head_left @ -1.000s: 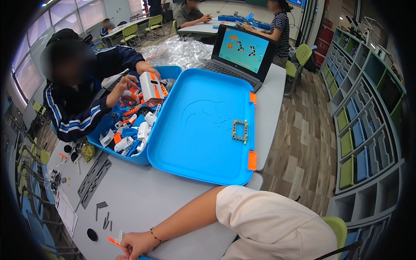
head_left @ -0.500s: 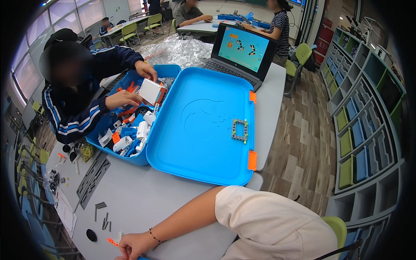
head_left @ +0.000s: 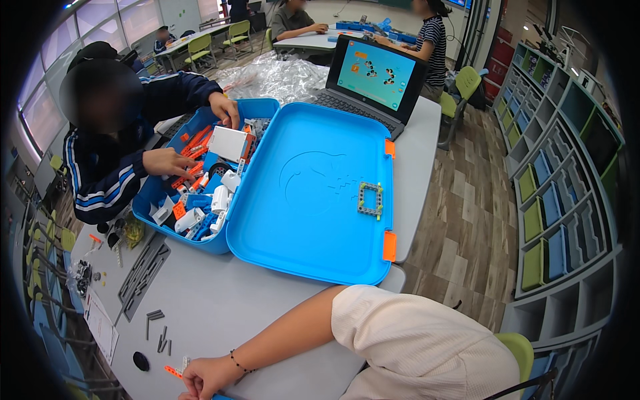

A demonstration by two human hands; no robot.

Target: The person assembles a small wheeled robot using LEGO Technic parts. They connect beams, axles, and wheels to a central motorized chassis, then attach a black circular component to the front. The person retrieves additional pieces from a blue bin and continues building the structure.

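Observation:
At the lower edge my right hand (head_left: 205,378) is closed, its fingers curled and pressed together; whatever they hold is hidden by the hand and the picture's edge. A sliver of something blue (head_left: 221,397) shows under the wrist. Just beside the fingers lie an orange beam (head_left: 173,371) and a white toothed or holed piece (head_left: 185,364). Left of them sits a black disc (head_left: 141,361), with several dark grey rods (head_left: 162,339) farther up the table. My left hand is outside the picture.
A blue case (head_left: 220,245) stands open, filled with building parts; a co-worker's hands (head_left: 170,162) reach into it. Its lid (head_left: 300,233) carries a grey frame (head_left: 361,199). Behind are a laptop (head_left: 380,73) and clear plastic wrap (head_left: 273,77). A parts tray (head_left: 143,275) lies left.
The co-worker's nearer hand has drawn back left, and the other hand has lifted slightly off the white block, which has shifted a little. My right hand stays almost still.

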